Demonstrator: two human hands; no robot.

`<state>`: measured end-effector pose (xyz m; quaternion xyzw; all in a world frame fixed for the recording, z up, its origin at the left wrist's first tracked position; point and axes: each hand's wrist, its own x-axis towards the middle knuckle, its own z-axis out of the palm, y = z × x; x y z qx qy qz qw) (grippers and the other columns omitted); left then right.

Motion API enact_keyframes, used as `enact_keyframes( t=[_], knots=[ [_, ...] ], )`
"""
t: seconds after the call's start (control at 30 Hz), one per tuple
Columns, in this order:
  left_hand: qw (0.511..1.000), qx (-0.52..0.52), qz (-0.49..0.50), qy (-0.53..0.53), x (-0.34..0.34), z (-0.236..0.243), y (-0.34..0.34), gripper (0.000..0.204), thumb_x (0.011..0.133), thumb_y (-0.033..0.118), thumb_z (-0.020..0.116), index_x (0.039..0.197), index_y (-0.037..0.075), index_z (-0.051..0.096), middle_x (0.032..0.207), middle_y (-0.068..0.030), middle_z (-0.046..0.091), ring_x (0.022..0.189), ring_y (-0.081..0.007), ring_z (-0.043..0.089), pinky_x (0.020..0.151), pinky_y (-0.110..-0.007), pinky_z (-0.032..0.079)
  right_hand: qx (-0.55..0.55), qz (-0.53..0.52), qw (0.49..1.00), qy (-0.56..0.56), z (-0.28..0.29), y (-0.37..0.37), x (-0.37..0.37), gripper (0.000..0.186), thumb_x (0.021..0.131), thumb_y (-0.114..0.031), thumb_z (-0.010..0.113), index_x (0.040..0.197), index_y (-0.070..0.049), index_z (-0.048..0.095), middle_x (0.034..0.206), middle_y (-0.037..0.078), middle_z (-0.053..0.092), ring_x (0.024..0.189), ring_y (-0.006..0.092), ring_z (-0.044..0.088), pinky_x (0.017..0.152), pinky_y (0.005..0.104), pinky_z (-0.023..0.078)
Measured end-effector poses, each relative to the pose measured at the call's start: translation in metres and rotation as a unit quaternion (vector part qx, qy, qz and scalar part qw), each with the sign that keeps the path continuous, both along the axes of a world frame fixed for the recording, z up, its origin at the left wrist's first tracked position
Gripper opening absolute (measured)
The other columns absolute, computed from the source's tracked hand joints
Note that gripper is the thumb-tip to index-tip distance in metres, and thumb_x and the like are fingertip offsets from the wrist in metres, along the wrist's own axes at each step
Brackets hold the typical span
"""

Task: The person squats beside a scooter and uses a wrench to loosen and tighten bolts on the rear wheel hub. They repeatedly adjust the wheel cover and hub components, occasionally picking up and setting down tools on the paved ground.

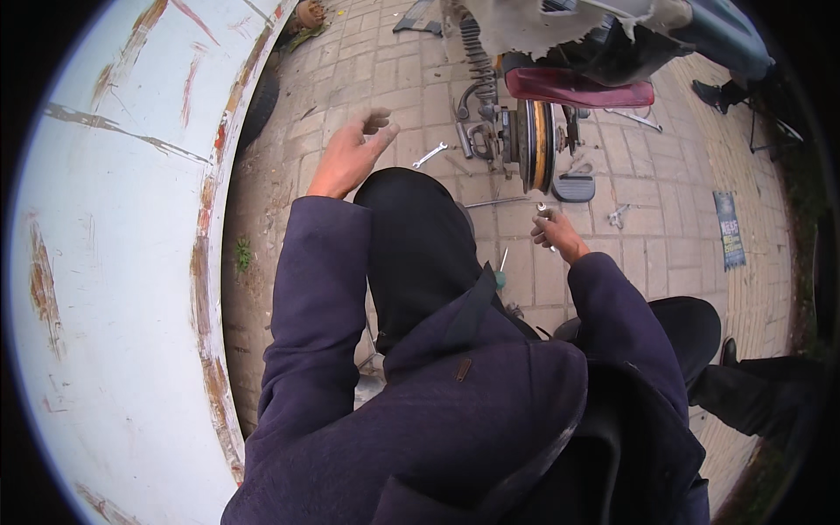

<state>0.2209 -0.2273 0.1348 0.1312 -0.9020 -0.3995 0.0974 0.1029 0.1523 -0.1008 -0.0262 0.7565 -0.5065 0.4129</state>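
My left hand hovers above my left knee, fingers apart and nothing in it. My right hand is closed round a small silver wrench, whose ends show above and below the fingers. Just beyond that hand stands a wheel with a yellow-orange band, part of a partly stripped vehicle. A coil spring rises at its left, and a dark red tail light sits above. On the paving by my left knee lies an open-end wrench. A green-handled screwdriver rests between my legs.
A scratched pale-blue panel fills the left side. Around the wheel lie a long metal rod, a black pedal-like pad and a small metal part. Other people's legs show at right, near a flattened packet.
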Motion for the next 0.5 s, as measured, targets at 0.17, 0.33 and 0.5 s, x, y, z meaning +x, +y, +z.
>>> enact_keyframes(
  t=[0.17, 0.33, 0.5],
  knots=[
    [0.913, 0.154, 0.368, 0.082, 0.131, -0.15, -0.06, 0.044, 0.093, 0.024, 0.069, 0.123, -0.007, 0.064, 0.114, -0.0208, 0.072, 0.103, -0.0282, 0.07, 0.091, -0.037, 0.053, 0.005, 0.036, 0.999, -0.029, -0.011, 0.005, 0.02, 0.042, 0.103, -0.029, 0.057, 0.13, 0.002, 0.052, 0.093, 0.01, 0.067, 0.074, 0.0163, 0.065, 0.065, 0.0304, 0.051],
    [0.87, 0.104, 0.419, -0.238, 0.284, -0.322, 0.027, 0.049, 0.087, 0.035, 0.071, 0.12, 0.0, 0.067, 0.114, -0.0241, 0.071, 0.11, -0.0401, 0.067, 0.096, -0.044, 0.051, 0.028, 0.099, 0.994, -0.043, -0.023, 0.027, 0.027, 0.045, 0.102, -0.031, 0.056, 0.135, 0.0, 0.057, 0.116, 0.01, 0.07, 0.096, 0.0195, 0.067, 0.083, 0.0344, 0.054],
    [0.833, 0.044, 0.424, -0.352, 0.361, -0.382, 0.13, 0.05, 0.086, 0.038, 0.073, 0.117, -0.001, 0.067, 0.117, -0.0263, 0.069, 0.112, -0.0416, 0.065, 0.097, -0.048, 0.05, 0.044, 0.127, 0.991, -0.015, -0.026, 0.063, 0.016, 0.043, 0.101, -0.031, 0.056, 0.13, 0.001, 0.06, 0.112, 0.011, 0.07, 0.099, 0.0183, 0.067, 0.084, 0.0353, 0.054]
  ],
)
